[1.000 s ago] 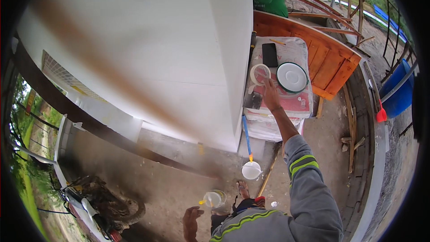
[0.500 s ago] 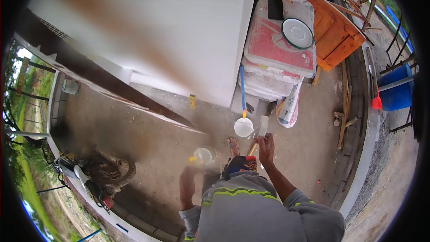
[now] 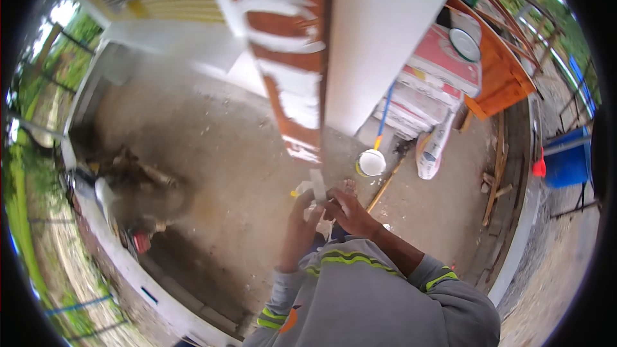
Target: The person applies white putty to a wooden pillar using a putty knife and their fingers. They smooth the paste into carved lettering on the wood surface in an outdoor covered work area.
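Observation:
My left hand (image 3: 300, 222) and my right hand (image 3: 350, 213) meet in front of my body, at the lower end of a pale flat strip (image 3: 317, 184) that looks like a scraper blade. The fingers of both are closed around its lower part; the left ones are slightly blurred. Straight above stands a brown wooden board (image 3: 275, 87) with uneven white smears on its face. A clear container with a yellow part is mostly hidden behind my left hand. To the right, a small bucket (image 3: 371, 163) shows white inside, beside a blue-and-yellow pole (image 3: 385, 115).
Stacked sacks (image 3: 427, 87) carry a white dish with a dark rim (image 3: 464, 45). Behind them leans an orange-brown wooden panel (image 3: 501, 77). A wooden stick (image 3: 385, 185) lies on the floor. Farther right is a blue barrel (image 3: 569, 160); at the left, a blurred motorcycle (image 3: 128, 205).
My right hand has moved left with the pale strip, and my left hand has come up to meet it. The view has shifted, bringing the board's smeared face into sight.

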{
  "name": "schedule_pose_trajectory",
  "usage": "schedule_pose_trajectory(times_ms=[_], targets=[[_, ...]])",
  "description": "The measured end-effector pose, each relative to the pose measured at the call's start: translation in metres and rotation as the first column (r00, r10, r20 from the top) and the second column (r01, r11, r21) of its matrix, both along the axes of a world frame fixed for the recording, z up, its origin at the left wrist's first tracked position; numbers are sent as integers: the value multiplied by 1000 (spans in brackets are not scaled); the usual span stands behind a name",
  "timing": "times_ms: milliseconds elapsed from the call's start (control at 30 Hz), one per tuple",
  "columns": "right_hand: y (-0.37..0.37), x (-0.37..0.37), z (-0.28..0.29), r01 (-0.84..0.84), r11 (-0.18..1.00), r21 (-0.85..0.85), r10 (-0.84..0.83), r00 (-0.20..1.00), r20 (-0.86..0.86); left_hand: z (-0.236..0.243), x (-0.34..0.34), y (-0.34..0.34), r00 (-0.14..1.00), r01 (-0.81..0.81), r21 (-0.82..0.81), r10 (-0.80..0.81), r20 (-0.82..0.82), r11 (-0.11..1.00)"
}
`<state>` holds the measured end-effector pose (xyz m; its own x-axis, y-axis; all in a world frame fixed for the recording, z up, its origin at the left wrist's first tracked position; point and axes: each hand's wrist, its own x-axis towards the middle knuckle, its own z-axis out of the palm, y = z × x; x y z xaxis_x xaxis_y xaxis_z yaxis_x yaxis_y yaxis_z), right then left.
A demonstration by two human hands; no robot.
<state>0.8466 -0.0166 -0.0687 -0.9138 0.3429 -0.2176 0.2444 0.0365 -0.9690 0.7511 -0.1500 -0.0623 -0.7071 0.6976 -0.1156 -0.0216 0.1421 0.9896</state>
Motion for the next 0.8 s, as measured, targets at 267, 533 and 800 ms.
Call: schedule_pose_trajectory(times_ms=[267,533,800], targets=[[-107,-67,29,-58,997,49,65,984,-167,20,-23,-172,947,-318,12,318,-47,948],[-189,-150,65,-189,857,479,367,878,-309,30,-49,-235,902,-335,-29,312,-298,942],[-199,-190,66,-82,874,479,308,856,-415,5,-125,-234,927,-375,-35,375,-8,926]])
